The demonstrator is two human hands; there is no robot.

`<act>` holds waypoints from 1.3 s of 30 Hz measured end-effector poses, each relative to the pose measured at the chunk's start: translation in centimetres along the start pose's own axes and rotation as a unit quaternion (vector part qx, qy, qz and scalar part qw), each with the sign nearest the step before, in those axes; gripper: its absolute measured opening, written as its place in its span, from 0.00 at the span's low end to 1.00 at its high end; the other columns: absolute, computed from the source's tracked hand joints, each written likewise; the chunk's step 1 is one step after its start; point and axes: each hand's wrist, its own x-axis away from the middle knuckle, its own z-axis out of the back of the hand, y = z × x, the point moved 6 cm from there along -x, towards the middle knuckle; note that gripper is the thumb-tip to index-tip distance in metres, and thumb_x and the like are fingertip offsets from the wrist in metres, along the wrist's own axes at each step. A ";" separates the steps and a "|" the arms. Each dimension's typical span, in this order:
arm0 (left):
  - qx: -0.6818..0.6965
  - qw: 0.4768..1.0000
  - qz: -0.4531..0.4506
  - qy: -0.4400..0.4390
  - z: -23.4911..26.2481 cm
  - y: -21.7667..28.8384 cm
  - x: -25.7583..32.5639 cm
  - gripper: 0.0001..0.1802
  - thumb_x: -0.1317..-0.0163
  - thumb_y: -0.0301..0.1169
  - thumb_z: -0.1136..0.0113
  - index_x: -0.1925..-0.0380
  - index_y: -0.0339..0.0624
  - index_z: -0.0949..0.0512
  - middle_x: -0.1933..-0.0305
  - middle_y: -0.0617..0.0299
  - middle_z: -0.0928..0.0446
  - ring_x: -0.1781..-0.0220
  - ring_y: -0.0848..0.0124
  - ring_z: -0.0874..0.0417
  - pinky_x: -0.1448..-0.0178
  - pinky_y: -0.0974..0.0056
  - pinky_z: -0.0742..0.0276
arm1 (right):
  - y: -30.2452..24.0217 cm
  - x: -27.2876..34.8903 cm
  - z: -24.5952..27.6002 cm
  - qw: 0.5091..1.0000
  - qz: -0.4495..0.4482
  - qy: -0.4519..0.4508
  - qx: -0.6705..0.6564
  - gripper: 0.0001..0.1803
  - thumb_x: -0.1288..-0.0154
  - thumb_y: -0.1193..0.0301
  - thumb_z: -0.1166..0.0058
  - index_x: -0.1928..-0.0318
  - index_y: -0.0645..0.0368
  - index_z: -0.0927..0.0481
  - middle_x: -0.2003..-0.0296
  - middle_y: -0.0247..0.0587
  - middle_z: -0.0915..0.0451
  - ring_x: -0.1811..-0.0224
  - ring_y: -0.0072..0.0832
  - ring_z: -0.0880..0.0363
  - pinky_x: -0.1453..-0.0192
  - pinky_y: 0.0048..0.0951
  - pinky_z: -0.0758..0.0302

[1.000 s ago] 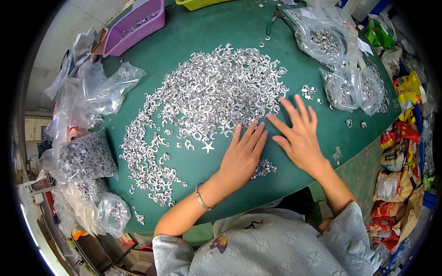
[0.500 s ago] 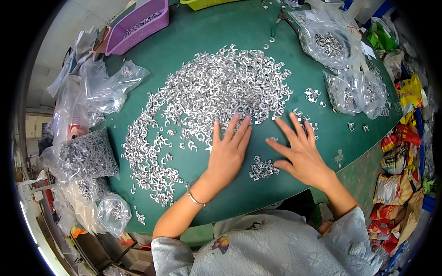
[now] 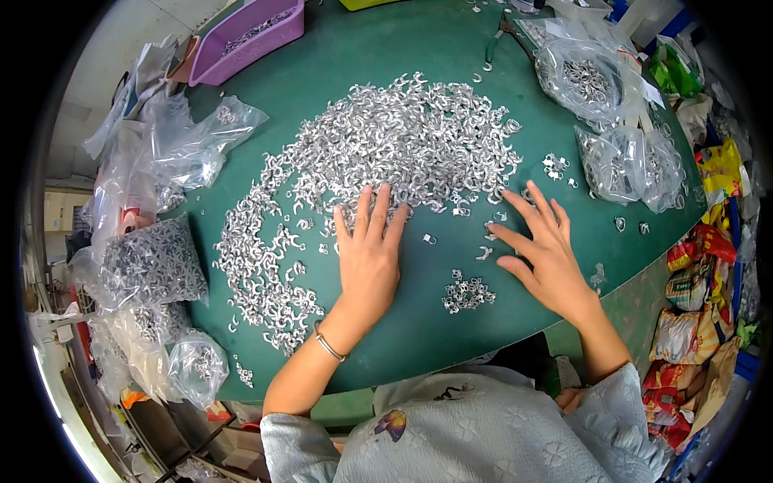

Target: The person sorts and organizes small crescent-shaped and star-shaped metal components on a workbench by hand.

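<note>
A broad heap of small silver metal clasps point(image 3: 411, 141) covers the middle of the green table. My left hand point(image 3: 370, 245) lies palm down with its fingers spread, the fingertips touching the near edge of the heap. Farther right, my right hand point(image 3: 547, 253) is spread too, its fingertips by a few loose pieces on the tabletop. A small cluster of clasps point(image 3: 469, 291) sits between the hands, nearer to me. One single clasp point(image 3: 430, 239) lies apart between them. Neither hand visibly holds anything.
A purple bin point(image 3: 250, 44) with metal pieces stands at the far left. Filled plastic bags point(image 3: 153, 262) line the left edge, and more bags point(image 3: 616, 161) lie at the right. Green-handled pliers point(image 3: 493, 47) rest at the back. Colourful packages point(image 3: 688, 330) are stacked beyond the table's right edge.
My left hand has moved left and slightly away from me along the heap's edge. My right hand has shifted slightly right. A single clasp now shows between them.
</note>
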 end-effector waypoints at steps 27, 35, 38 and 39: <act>0.225 0.969 -0.104 -0.026 0.3 5.7 1.7 0.16 0.51 0.17 0.42 0.59 0.35 0.23 0.51 0.53 0.26 0.54 0.59 0.24 0.53 0.57 0.32 | -0.7 -0.2 -0.4 0.999 0.019 -0.027 0.001 0.23 0.43 0.60 0.35 0.47 0.50 0.18 0.28 0.44 0.44 0.23 0.52 0.56 0.26 0.61 0.54; 0.192 0.975 -0.110 0.010 0.9 6.0 0.2 0.22 0.48 0.22 0.46 0.50 0.28 0.26 0.43 0.46 0.29 0.41 0.54 0.27 0.43 0.56 0.31 | -0.1 1.0 0.4 1.000 -0.011 0.005 0.023 0.26 0.45 0.60 0.34 0.45 0.50 0.19 0.28 0.45 0.43 0.23 0.52 0.56 0.27 0.62 0.56; 0.212 0.969 -0.127 -0.020 0.1 6.7 -0.1 0.24 0.51 0.15 0.47 0.49 0.31 0.24 0.40 0.48 0.29 0.39 0.53 0.28 0.44 0.56 0.31 | 0.0 1.6 0.2 0.999 -0.034 -0.002 0.012 0.24 0.45 0.61 0.35 0.47 0.49 0.18 0.29 0.46 0.41 0.23 0.51 0.54 0.26 0.61 0.56; 0.215 0.968 -0.128 -0.017 -0.1 6.8 0.2 0.24 0.50 0.15 0.47 0.49 0.31 0.24 0.41 0.48 0.29 0.40 0.53 0.27 0.45 0.56 0.31 | 0.0 1.9 0.3 1.000 -0.024 -0.013 -0.007 0.23 0.45 0.61 0.35 0.48 0.50 0.17 0.29 0.46 0.40 0.24 0.51 0.54 0.26 0.60 0.56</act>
